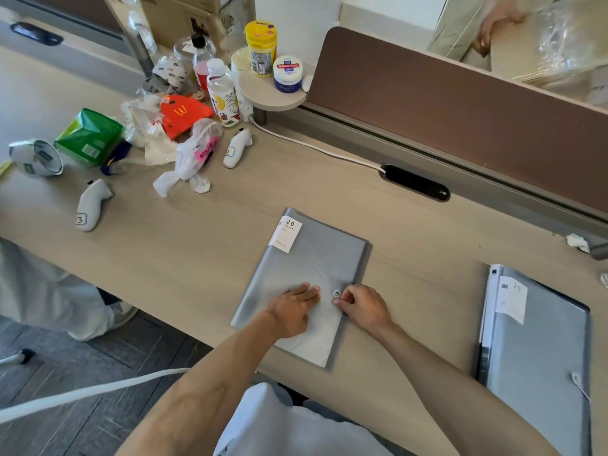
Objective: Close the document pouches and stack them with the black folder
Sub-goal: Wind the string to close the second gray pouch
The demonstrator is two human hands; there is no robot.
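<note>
A grey pouch (306, 284) lies flat in the middle of the table (204, 245), close to the near edge. Its white label (287, 233) says "20 POCKETS". The left hand (292, 311) lies flat on the pouch with straight fingers and presses it down. The right hand (362, 307) is just beside it. Its fingers are curled and pinch the pouch right next to a small round button (336, 293). I cannot tell if the pouch is closed. Far to the right, a second pouch (539, 350) lies on top of a black folder (482, 360), and only the folder's dark edges peek out. Its label (511, 299) also shows "20". At the back left there is a pile of things. A red bag (182, 115) has a yellow "M" on it. Next to it are a green pack (87, 136) and a clear bottle (223, 97) with big writing that I cannot read. Two white controllers lie there too; one (90, 205) has a sticker with "3", and the sticker on the other (235, 149) is too small to read. A yellow jar (261, 47) and a white and blue jar (288, 74) stand on a small round shelf (263, 97).
</note>
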